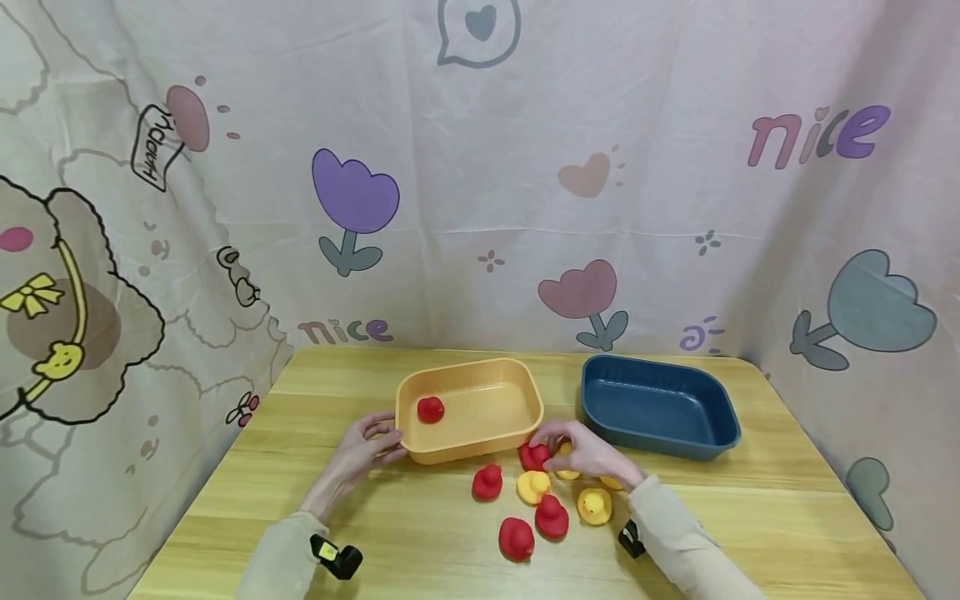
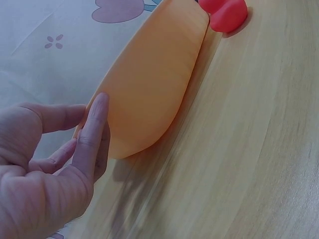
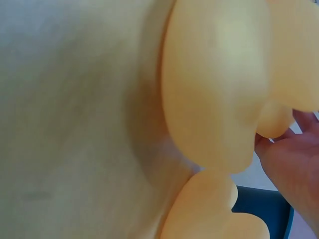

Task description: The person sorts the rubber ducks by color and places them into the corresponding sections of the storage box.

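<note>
My left hand [image 1: 354, 457] grips the left end of a yellow-orange plastic tray [image 1: 483, 408], thumb and fingers at its rim. In the left wrist view, the fingertips [image 2: 100, 102] press the tray's outer wall [image 2: 149, 74]. One red rubber duck [image 1: 431, 409] sits inside it, toward the left. By the tray's front right corner, my right hand [image 1: 588, 454] reaches down with thumb and forefinger around another red rubber duck [image 1: 531, 457]. A yellow duck [image 1: 567, 467] lies partly hidden beneath that hand. In the right wrist view, a large yellow duck [image 3: 214, 84] hides the fingertips.
A dark blue tray [image 1: 652, 408] stands at the back right. Loose red ducks [image 1: 517, 539] and yellow ducks [image 1: 595, 506] are scattered on the wooden table [image 1: 405, 533] in front of the trays. A printed curtain [image 1: 465, 167] hangs behind the table.
</note>
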`<state>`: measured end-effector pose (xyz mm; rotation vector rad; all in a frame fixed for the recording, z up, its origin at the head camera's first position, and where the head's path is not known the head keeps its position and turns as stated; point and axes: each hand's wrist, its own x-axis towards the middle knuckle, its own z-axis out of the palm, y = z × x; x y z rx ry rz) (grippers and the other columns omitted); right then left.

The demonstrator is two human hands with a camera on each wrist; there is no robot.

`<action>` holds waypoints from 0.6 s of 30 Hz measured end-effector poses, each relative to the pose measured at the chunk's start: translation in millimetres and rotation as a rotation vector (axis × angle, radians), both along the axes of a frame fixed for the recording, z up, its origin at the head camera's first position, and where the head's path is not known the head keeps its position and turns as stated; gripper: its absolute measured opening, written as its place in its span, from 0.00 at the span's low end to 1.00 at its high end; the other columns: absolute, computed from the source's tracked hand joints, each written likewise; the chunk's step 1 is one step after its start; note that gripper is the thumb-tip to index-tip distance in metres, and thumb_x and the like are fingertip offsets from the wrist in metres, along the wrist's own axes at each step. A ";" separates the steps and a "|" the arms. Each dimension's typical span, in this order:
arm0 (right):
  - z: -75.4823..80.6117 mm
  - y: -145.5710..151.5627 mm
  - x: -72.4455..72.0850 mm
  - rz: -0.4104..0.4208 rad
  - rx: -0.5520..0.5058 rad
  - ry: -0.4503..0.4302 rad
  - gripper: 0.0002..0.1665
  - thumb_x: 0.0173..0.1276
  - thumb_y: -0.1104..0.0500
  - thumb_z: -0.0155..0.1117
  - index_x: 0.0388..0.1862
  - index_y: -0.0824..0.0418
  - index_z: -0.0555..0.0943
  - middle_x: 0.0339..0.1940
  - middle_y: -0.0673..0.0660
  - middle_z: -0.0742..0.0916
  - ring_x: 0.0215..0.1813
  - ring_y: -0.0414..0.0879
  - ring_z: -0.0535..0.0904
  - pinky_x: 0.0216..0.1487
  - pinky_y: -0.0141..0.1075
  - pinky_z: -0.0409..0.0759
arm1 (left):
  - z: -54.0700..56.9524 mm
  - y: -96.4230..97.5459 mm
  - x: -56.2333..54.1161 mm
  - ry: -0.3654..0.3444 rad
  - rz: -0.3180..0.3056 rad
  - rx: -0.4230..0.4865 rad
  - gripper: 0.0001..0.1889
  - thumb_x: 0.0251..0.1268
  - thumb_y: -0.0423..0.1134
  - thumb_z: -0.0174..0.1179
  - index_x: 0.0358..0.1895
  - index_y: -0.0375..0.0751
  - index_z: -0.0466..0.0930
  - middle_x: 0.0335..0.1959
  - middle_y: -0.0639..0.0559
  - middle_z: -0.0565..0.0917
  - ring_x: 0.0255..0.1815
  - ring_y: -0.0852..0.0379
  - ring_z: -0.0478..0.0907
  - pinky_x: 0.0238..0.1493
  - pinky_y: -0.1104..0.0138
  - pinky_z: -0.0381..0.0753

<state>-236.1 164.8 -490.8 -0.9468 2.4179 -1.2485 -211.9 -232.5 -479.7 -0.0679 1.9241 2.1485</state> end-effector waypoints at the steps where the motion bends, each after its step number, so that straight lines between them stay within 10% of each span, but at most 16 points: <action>1: -0.1 -0.2 0.1 0.002 0.004 -0.003 0.19 0.61 0.66 0.72 0.52 0.59 0.84 0.48 0.58 0.87 0.45 0.48 0.79 0.46 0.36 0.84 | -0.4 0.2 -0.1 -0.002 0.004 -0.002 0.32 0.72 0.25 0.55 0.74 0.22 0.52 0.42 0.54 0.75 0.41 0.59 0.83 0.48 0.71 0.90; 18: -1.3 -2.4 -3.0 0.003 0.048 0.011 0.17 0.61 0.67 0.71 0.50 0.58 0.85 0.41 0.54 0.87 0.41 0.46 0.78 0.44 0.32 0.82 | -0.7 -2.1 -2.3 -0.006 -0.007 -0.019 0.32 0.73 0.25 0.54 0.75 0.23 0.52 0.46 0.51 0.75 0.43 0.59 0.82 0.50 0.71 0.89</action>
